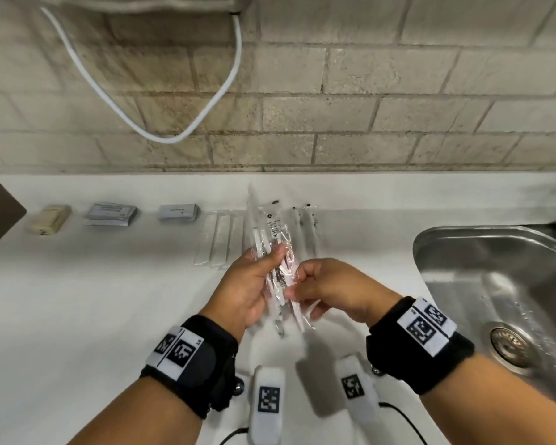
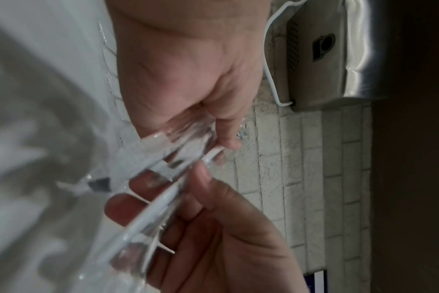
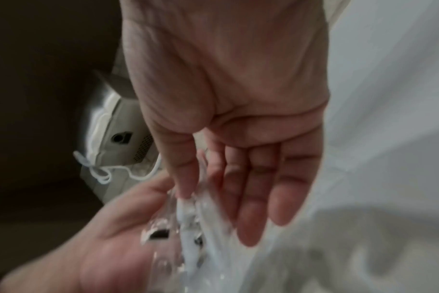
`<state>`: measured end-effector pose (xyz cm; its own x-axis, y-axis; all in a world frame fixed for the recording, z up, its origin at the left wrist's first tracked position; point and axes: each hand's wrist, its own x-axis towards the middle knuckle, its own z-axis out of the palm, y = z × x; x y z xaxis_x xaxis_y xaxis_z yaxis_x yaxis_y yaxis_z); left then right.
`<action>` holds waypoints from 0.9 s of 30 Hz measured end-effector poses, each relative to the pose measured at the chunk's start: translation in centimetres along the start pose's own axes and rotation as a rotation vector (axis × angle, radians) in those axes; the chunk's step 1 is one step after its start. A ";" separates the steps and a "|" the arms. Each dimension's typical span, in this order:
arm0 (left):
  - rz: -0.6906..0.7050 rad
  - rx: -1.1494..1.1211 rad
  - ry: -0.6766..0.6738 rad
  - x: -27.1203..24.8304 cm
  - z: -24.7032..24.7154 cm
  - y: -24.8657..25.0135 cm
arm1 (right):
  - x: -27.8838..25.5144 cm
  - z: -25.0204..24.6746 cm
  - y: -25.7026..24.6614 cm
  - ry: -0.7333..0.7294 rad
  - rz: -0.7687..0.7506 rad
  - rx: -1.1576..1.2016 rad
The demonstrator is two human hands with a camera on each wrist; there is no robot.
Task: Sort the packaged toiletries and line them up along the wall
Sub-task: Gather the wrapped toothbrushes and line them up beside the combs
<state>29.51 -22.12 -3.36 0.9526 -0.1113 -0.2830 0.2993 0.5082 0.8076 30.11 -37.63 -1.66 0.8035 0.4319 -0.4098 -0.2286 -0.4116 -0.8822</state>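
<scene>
My left hand (image 1: pixel 267 271) grips a bundle of clear-wrapped toothbrush packets (image 1: pixel 272 232) above the white counter (image 1: pixel 77 300), thumb across the front. My right hand (image 1: pixel 304 279) pinches the wrap at the bundle's lower right side. In the left wrist view the left hand (image 2: pixel 188 79) and the right hand (image 2: pixel 226 237) both close on the packets (image 2: pixel 163 188). The right wrist view is blurred: the right hand (image 3: pixel 238 109) has its thumb on the packets (image 3: pixel 188 228), with the left hand (image 3: pixel 108 247) below. More wrapped toothbrushes (image 1: pixel 305 226) lie by the wall.
Lined along the wall from the left are a beige soap bar (image 1: pixel 49 218), two grey packets (image 1: pixel 111 213) (image 1: pixel 178 212) and white wrapped combs (image 1: pixel 219 239). A steel sink (image 1: pixel 446 245) is at the right. A white cable (image 1: pixel 142 126) hangs on the brick wall.
</scene>
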 end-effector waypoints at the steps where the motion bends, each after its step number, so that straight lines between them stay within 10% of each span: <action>1: 0.005 0.014 0.014 -0.1 0.3 -0.1 | -0.2 0.6 0.2 0.074 -0.026 0.011; 4: 0.070 0.045 0.123 -0.3 1.0 -0.4 | -0.9 1.4 0.8 0.359 -0.108 0.102; 10: 0.178 0.043 0.122 -1.9 2.1 -0.2 | -2.5 2.0 2.2 0.715 -0.271 -0.534; 16: 0.124 0.014 0.178 -2.0 2.2 0.0 | -4.0 2.6 2.8 0.631 -0.476 -0.679; 22: 0.076 0.097 0.032 -2.2 2.4 0.3 | -4.3 1.0 1.7 0.437 -0.190 0.034; 27: 0.032 0.119 0.077 -1.6 2.9 0.2 | -3.7 -1.2 1.1 0.449 -0.084 0.117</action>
<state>28.21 -24.33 -1.24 0.9562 -0.0289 -0.2912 0.2776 0.4049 0.8712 27.51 -40.67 -0.80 0.9741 0.0597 -0.2179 -0.1925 -0.2859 -0.9387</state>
